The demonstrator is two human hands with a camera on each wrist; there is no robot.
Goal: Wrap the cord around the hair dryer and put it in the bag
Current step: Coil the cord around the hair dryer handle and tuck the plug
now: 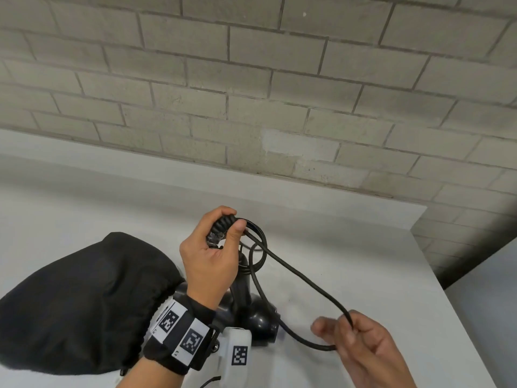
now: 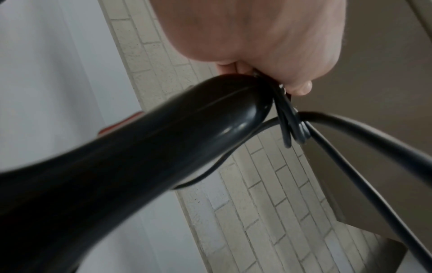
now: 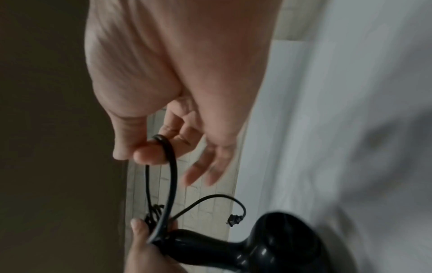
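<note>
The black hair dryer (image 1: 258,317) stands nozzle-down on the white table (image 1: 363,247), handle up. My left hand (image 1: 229,223) grips the handle's top end together with a few coils of the black cord (image 1: 302,278). From there a long loop of cord runs to my right hand (image 1: 348,324), which pinches it between thumb and forefinger. In the left wrist view the handle (image 2: 163,147) fills the frame below my left hand (image 2: 268,77). The right wrist view shows the pinch of my right hand (image 3: 156,149), the dryer (image 3: 268,245) and the loose plug (image 3: 233,219). The black drawstring bag (image 1: 84,303) lies left of the dryer.
A grey brick wall (image 1: 251,93) rises right behind the table. The table's right edge (image 1: 436,281) drops off near my right hand. Bare white tabletop stretches beyond the dryer.
</note>
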